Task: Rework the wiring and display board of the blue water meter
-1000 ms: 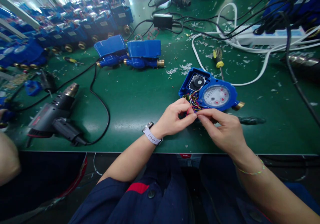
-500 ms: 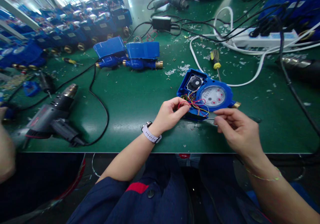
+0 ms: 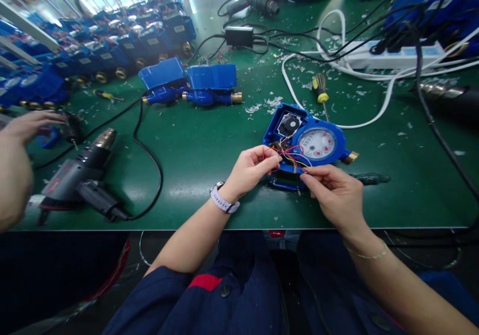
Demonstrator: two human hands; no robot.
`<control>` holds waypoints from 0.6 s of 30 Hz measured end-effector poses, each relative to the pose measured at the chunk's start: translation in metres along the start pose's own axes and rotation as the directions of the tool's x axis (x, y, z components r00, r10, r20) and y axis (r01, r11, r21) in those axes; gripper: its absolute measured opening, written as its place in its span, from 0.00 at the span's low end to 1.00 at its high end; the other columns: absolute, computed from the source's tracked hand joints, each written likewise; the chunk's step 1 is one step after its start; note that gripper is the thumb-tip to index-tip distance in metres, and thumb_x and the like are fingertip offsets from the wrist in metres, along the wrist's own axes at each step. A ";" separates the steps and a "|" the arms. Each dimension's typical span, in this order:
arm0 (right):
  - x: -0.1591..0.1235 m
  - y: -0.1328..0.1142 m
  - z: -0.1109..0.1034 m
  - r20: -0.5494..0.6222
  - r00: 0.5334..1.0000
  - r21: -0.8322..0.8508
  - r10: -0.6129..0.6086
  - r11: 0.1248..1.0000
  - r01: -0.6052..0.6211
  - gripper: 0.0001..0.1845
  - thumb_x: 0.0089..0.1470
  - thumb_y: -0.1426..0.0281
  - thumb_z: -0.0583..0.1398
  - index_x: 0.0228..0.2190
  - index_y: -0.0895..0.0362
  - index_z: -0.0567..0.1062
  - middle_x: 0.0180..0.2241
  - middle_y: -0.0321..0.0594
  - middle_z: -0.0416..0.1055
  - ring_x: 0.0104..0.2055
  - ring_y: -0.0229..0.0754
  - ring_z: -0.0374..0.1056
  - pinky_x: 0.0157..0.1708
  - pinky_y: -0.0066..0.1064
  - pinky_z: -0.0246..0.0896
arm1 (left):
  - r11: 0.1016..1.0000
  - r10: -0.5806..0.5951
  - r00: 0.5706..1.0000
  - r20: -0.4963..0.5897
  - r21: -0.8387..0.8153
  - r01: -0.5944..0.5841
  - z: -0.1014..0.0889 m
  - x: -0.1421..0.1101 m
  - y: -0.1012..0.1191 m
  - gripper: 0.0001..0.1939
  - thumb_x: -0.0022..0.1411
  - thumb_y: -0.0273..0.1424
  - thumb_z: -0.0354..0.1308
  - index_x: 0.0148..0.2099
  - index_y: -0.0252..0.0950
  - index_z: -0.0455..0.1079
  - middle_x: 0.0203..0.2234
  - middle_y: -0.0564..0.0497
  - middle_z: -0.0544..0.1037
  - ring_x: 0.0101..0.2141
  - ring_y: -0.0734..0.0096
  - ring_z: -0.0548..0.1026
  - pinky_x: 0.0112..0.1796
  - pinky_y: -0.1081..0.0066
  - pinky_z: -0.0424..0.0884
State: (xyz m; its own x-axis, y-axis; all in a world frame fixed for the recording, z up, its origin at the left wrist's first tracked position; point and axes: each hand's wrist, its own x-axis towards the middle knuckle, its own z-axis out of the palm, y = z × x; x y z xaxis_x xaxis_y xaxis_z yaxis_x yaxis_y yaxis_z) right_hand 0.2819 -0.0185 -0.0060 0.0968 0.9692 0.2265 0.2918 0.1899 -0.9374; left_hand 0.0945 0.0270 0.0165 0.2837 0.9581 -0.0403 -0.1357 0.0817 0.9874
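Observation:
An opened blue water meter (image 3: 310,140) with a white dial and a brass fitting lies on the green table (image 3: 209,145). A tangle of thin coloured wires (image 3: 290,154) spills from its near left side. My left hand (image 3: 249,170), with a watch on the wrist, pinches the wires at their left end. My right hand (image 3: 335,195) pinches the wires' right end just in front of the meter. A small blue part (image 3: 286,181) lies under the wires between my hands.
Two closed blue meters (image 3: 190,83) lie further back, with rows of several more at far left. An electric drill (image 3: 77,172) and its black cord lie left. A yellow-handled screwdriver (image 3: 321,91), white cable, power strip (image 3: 389,55) and scraps litter the right. Another person's hand (image 3: 28,125) reaches in at left.
My right hand moved back in from the right and pinched the wires again. My left hand stayed on the wires. The other person's hand rose and reached over the table at left.

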 end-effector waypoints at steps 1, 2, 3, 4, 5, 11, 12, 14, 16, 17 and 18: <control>0.000 0.000 0.000 -0.003 1.000 0.014 0.001 1.000 -0.001 0.04 0.51 0.68 0.65 0.31 0.56 0.79 0.20 0.33 0.68 0.19 0.31 0.60 0.19 0.23 0.55 | 1.000 -0.003 1.000 0.000 -0.004 0.003 0.000 0.000 0.000 0.15 0.54 0.39 0.64 0.29 0.33 0.67 0.22 0.55 0.72 0.22 0.82 0.66 0.25 0.78 0.64; 0.000 0.001 0.001 -0.001 1.000 0.028 0.005 1.000 -0.005 0.04 0.51 0.69 0.66 0.30 0.56 0.79 0.19 0.32 0.68 0.18 0.31 0.59 0.19 0.23 0.55 | 1.000 -0.006 1.000 -0.001 -0.007 0.006 0.000 0.000 0.000 0.15 0.54 0.39 0.65 0.29 0.33 0.67 0.22 0.55 0.72 0.22 0.82 0.66 0.25 0.78 0.64; 0.001 0.001 0.001 0.004 1.000 0.044 0.013 0.999 -0.014 0.03 0.51 0.69 0.66 0.30 0.56 0.79 0.19 0.32 0.68 0.18 0.31 0.59 0.19 0.23 0.54 | 1.000 -0.009 1.000 -0.005 -0.012 0.009 -0.001 0.000 0.000 0.15 0.54 0.39 0.65 0.29 0.33 0.67 0.22 0.55 0.72 0.22 0.82 0.66 0.25 0.78 0.63; 0.001 0.001 0.002 0.011 1.000 0.064 0.025 0.998 -0.026 0.03 0.50 0.69 0.66 0.30 0.56 0.79 0.18 0.32 0.68 0.18 0.31 0.59 0.18 0.23 0.54 | 1.000 -0.011 1.000 -0.009 -0.017 0.011 -0.001 0.000 0.000 0.15 0.53 0.39 0.65 0.30 0.33 0.67 0.22 0.55 0.72 0.22 0.82 0.66 0.25 0.78 0.63; 0.002 0.002 0.002 0.021 0.999 0.089 0.040 0.995 -0.041 0.03 0.51 0.69 0.66 0.30 0.56 0.79 0.18 0.31 0.67 0.17 0.31 0.59 0.18 0.23 0.54 | 1.000 -0.012 1.000 -0.014 -0.023 0.011 -0.001 0.000 0.000 0.15 0.53 0.39 0.65 0.30 0.33 0.67 0.22 0.55 0.72 0.22 0.82 0.66 0.25 0.78 0.63; 0.003 0.004 0.002 0.080 0.988 0.258 0.131 0.955 -0.147 0.06 0.54 0.67 0.64 0.30 0.56 0.77 0.15 0.29 0.62 0.16 0.30 0.57 0.17 0.22 0.52 | 0.997 -0.011 1.000 -0.011 -0.070 0.010 -0.002 0.001 0.001 0.18 0.53 0.42 0.66 0.30 0.32 0.68 0.23 0.55 0.73 0.21 0.84 0.65 0.24 0.79 0.63; 0.003 0.003 0.003 0.089 0.986 0.281 0.138 0.947 -0.158 0.06 0.55 0.66 0.64 0.31 0.56 0.77 0.15 0.29 0.62 0.16 0.30 0.57 0.17 0.22 0.52 | 0.997 -0.011 1.000 -0.007 -0.072 0.010 -0.002 0.001 0.001 0.18 0.52 0.42 0.66 0.30 0.32 0.68 0.23 0.55 0.73 0.21 0.84 0.65 0.24 0.79 0.63; 0.002 0.000 0.003 0.100 0.986 0.306 0.134 0.939 -0.158 0.07 0.57 0.65 0.63 0.32 0.56 0.76 0.15 0.29 0.61 0.16 0.31 0.57 0.17 0.23 0.52 | 0.998 0.001 1.000 -0.002 -0.068 -0.001 -0.003 0.001 0.001 0.19 0.53 0.43 0.66 0.30 0.33 0.67 0.23 0.55 0.73 0.21 0.84 0.65 0.24 0.79 0.64; 0.003 -0.004 0.000 0.063 0.994 0.249 0.089 0.963 -0.102 0.08 0.59 0.65 0.61 0.33 0.56 0.76 0.16 0.30 0.61 0.16 0.32 0.58 0.18 0.24 0.53 | 0.998 0.023 1.000 0.007 -0.055 -0.023 -0.003 0.001 0.000 0.18 0.54 0.43 0.65 0.30 0.33 0.67 0.24 0.54 0.73 0.22 0.83 0.66 0.25 0.78 0.65; 0.005 -0.005 -0.005 0.023 0.998 0.205 0.057 0.977 -0.061 0.08 0.59 0.65 0.60 0.35 0.56 0.77 0.17 0.30 0.62 0.17 0.32 0.58 0.18 0.25 0.54 | 0.998 0.034 0.999 0.009 -0.047 -0.034 -0.003 0.001 -0.001 0.18 0.55 0.43 0.65 0.30 0.33 0.67 0.24 0.54 0.73 0.22 0.83 0.66 0.26 0.78 0.65; 0.008 -0.004 -0.013 -0.039 0.999 0.134 0.013 0.991 -0.007 0.08 0.59 0.66 0.60 0.36 0.56 0.77 0.18 0.32 0.64 0.17 0.33 0.59 0.19 0.25 0.55 | 0.998 0.045 0.999 0.007 -0.039 -0.045 -0.004 0.001 -0.001 0.18 0.55 0.43 0.64 0.30 0.33 0.67 0.24 0.53 0.73 0.23 0.82 0.66 0.27 0.77 0.65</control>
State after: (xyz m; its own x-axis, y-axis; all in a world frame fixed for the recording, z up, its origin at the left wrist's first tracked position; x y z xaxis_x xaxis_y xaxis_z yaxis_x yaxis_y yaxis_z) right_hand 0.2940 -0.0134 0.0028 0.1377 0.9647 0.2246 0.1609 0.2020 -0.9661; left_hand 0.0915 0.0292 0.0147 0.2840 0.9588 0.0055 -0.1849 0.0491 0.9815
